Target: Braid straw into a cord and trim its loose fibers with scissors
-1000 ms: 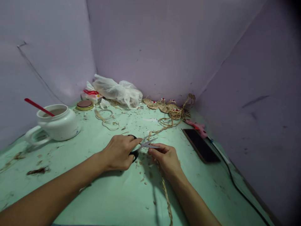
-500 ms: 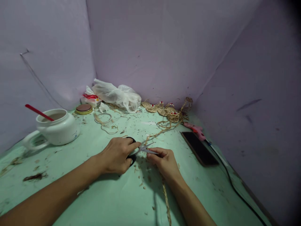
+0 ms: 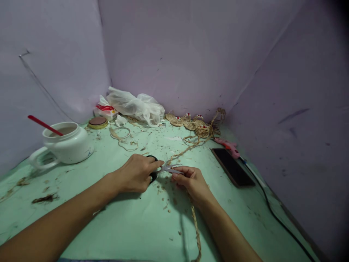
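Note:
My left hand (image 3: pixel 137 174) is closed round the black handles of a pair of scissors (image 3: pixel 163 169), whose blades point right and are slightly apart. My right hand (image 3: pixel 191 181) is closed in a pinch on a braided jute rope (image 3: pixel 196 234) right at the blade tips. The rope runs from under my right hand toward me and off the near edge. More loose jute cord (image 3: pixel 188 147) trails away from the blades to the back of the green table (image 3: pixel 131 222).
A white pot (image 3: pixel 67 143) with a red stick stands at the left. A plastic bag (image 3: pixel 136 105), a round lid (image 3: pixel 97 122) and woven jute pieces (image 3: pixel 195 125) lie at the back. A pink glue gun (image 3: pixel 228 146), its black cable and a dark phone (image 3: pixel 232 167) lie at the right.
The scissor blades have closed most of the way at the rope. Both hands stay in about the same place; the view shifted slightly.

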### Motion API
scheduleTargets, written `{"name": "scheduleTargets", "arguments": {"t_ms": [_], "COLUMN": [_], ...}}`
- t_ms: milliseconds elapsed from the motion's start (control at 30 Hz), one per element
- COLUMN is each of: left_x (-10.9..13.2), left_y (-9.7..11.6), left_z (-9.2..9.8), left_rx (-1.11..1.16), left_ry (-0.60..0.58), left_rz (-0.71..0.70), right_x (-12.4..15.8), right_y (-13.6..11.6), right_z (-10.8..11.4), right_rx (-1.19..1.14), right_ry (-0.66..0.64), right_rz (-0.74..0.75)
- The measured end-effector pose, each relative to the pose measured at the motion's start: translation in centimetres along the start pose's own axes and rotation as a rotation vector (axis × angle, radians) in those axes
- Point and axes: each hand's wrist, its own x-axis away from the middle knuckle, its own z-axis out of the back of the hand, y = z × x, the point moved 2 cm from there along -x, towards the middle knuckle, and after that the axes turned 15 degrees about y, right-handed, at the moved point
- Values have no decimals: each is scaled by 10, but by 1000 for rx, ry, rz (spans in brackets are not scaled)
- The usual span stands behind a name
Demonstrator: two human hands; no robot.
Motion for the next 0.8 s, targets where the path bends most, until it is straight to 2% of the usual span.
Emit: {"name": "scheduleTargets", "arguments": {"t_ms": [333, 600, 700, 800], "left_x": [0, 1, 1, 2], "left_y": [-2, -7, -7, -7], "left_z": [1, -3, -3, -1], "left_rx": [-49, -59, -30, 96], "left_ry": [-13, 5, 9, 42], "left_rz": [-37, -57, -43, -8], "right_x": [3, 2, 2, 4], "right_y": [-2, -2, -3, -5], "right_z": [0, 2, 2, 3], "right_rx": [-45, -40, -33, -50], "right_ry": [-86, -84, -96, -78], "right_rz": [-52, -56, -48, -56]}}
